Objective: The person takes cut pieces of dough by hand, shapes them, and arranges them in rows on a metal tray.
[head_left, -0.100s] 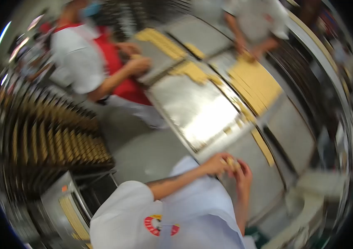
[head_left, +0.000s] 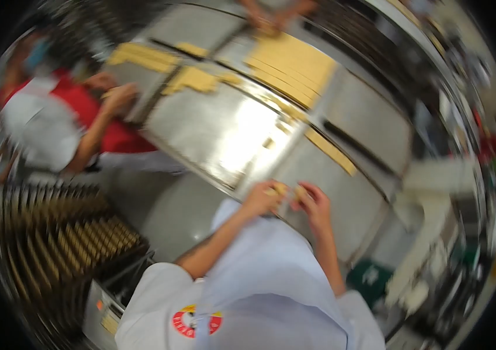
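A small piece of yellow dough [head_left: 280, 189] is pinched in my left hand [head_left: 263, 198], above the near edge of the metal table. Just to its right, my right hand [head_left: 313, 204] has its fingers closed on another piece of dough [head_left: 300, 193]. A small gap separates the two hands. Beyond them lies a shiny metal tray [head_left: 201, 131] with flat yellow dough [head_left: 192, 80] along its far side. A long dough strip [head_left: 331, 151] rests on the grey tray ahead of my right hand.
A co-worker in a red apron [head_left: 78, 111] stands at the left. Another person's hands [head_left: 268, 20] touch a cut dough sheet [head_left: 289, 64] at the far side. A rack of loaded trays [head_left: 67, 251] is at lower left, a pale machine [head_left: 429, 233] at right.
The view has turned, and the table and co-workers appear further left and higher. My hands, close together before, are now apart, with dough in each.
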`<state>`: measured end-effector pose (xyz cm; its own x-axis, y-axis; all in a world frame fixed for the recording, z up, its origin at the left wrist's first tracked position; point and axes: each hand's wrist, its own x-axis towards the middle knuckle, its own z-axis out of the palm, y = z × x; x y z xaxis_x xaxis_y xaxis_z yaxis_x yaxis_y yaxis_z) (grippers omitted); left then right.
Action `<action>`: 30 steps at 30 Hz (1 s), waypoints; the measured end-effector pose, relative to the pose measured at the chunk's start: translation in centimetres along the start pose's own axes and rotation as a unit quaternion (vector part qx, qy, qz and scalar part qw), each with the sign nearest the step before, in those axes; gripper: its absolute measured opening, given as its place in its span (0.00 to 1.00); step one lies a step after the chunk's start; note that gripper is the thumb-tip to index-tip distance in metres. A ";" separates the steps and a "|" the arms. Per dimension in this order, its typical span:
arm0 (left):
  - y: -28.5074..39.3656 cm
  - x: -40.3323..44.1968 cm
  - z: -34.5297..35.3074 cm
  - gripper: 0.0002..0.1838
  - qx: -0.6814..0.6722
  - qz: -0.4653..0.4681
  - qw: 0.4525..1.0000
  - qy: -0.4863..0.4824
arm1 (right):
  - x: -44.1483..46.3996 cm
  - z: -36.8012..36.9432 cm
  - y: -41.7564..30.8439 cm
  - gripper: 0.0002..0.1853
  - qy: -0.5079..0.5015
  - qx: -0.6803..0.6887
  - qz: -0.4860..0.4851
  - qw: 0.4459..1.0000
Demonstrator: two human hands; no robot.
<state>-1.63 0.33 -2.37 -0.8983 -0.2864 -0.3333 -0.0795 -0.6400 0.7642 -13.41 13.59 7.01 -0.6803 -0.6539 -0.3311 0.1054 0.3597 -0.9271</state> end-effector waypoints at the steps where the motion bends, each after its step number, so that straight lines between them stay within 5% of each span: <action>1: 1.3 -2.2 -8.8 0.12 0.064 0.008 0.997 0.030 | 2.6 7.8 5.3 0.17 -0.023 0.102 -0.028 0.994; 3: 2.3 -7.9 -13.8 0.10 0.060 -0.043 0.994 0.082 | 1.0 14.6 9.4 0.16 -0.042 0.206 -0.007 0.978; 8: 2.8 -7.4 -11.5 0.12 0.140 -0.086 0.985 0.050 | 0.0 13.4 8.5 0.16 -0.026 0.261 0.000 0.965; 16: 4.4 -6.6 -8.8 0.12 0.340 0.033 0.937 0.077 | 0.2 13.3 8.7 0.14 -0.019 0.240 -0.068 0.968; 19: 4.3 -6.5 -9.0 0.11 0.427 0.150 0.889 0.071 | 0.0 13.4 8.1 0.15 -0.014 0.256 -0.098 0.961; 30: 4.7 -6.9 -8.2 0.10 0.454 0.146 0.877 0.062 | 0.2 13.2 8.5 0.18 0.018 0.195 -0.195 0.961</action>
<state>7.71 -6.54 -1.05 -0.8882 -0.4549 -0.0644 -0.2158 0.2893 0.9326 -3.06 7.72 -3.26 -0.7476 -0.6619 0.0550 0.0966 -0.1902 -0.9770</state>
